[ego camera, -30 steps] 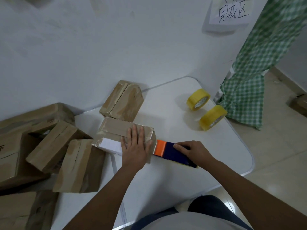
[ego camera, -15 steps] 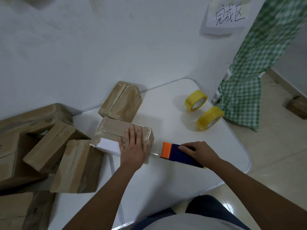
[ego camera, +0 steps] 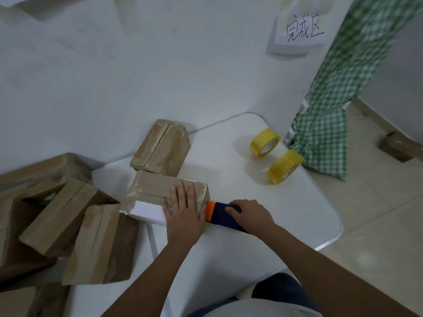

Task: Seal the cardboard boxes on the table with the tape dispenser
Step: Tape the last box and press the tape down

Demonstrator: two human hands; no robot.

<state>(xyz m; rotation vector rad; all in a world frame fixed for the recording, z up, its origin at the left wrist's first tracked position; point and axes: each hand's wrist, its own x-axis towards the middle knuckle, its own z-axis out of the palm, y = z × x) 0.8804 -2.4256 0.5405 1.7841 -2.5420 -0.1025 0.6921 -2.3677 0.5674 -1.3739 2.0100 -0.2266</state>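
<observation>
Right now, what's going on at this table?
A person is taping up a cardboard box on the white table. The left hand lies flat on the box's top at its right end, holding it down. The right hand grips the blue and orange tape dispenser, its orange end against the box's right end. Two yellow tape rolls stand farther back; more boxes are piled at the left.

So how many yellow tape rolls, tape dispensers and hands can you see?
Yellow tape rolls: 2, far roll and near roll
Tape dispensers: 1, tape dispenser
Hands: 2, left hand and right hand
Total: 5
</observation>
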